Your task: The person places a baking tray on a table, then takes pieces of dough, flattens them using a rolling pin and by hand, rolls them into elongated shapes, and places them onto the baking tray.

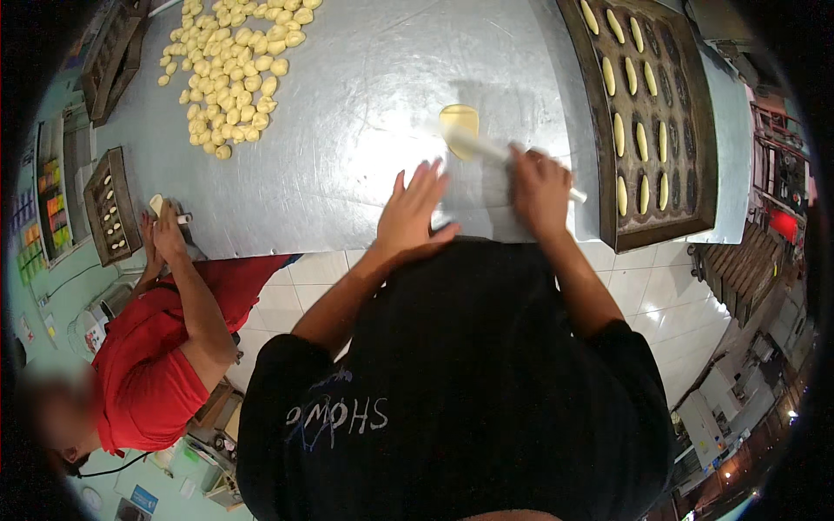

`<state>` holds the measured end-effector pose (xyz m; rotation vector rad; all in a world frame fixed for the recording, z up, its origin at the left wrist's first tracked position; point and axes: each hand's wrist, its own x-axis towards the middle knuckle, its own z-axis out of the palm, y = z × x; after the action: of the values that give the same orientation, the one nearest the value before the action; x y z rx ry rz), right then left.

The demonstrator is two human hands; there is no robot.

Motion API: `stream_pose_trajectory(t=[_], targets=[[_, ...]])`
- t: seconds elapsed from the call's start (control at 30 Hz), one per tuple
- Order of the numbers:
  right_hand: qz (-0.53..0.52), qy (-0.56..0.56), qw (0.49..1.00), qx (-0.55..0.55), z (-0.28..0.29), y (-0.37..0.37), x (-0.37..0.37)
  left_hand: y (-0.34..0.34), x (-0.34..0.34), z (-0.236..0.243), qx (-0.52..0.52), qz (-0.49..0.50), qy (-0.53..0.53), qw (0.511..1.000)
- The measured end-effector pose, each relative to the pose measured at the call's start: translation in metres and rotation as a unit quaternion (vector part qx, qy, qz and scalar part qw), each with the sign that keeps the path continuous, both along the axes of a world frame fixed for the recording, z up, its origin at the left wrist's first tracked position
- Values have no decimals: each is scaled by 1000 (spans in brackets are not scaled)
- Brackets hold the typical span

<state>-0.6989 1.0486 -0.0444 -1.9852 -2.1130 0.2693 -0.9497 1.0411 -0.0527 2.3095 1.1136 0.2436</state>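
A flattened oval of pale yellow dough [460,122] lies on the metal table in front of me. My right hand [540,187] is closed around a slim white rolling pin [491,149], which slants from the lower right toward the dough. Motion blurs the pin's far end, which overlaps the dough's lower part. Left of the pin, near the table's front edge, my left hand [415,208] is open with its fingers spread and holds nothing. It is apart from the dough; whether its palm touches the metal I cannot tell.
Many small dough balls [230,78] lie in a heap at the far left. A dark baking tray [608,165] on the right holds rows of long dough pieces. At left, a co-worker in red [165,347] handles dough beside a smaller tray [100,213]. The steel table [347,113] ends just before me.
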Motion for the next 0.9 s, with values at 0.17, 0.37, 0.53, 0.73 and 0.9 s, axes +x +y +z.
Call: stream_pose_trajectory(t=[0.17,0.37,0.53,0.73,0.9], targets=[[111,128,975,146,1,75,-7,97,36,13,57,106,56,991],[114,-41,991,52,-29,89,-43,120,43,12,104,-3,104,989],[204,9,978,-44,-2,-19,-12,9,19,13,64,-42,92,993],[96,158,981,52,18,28,-46,-3,18,6,97,124,-204,966],[98,4,994,42,-37,83,-77,-13,23,-11,99,166,-203,960]])
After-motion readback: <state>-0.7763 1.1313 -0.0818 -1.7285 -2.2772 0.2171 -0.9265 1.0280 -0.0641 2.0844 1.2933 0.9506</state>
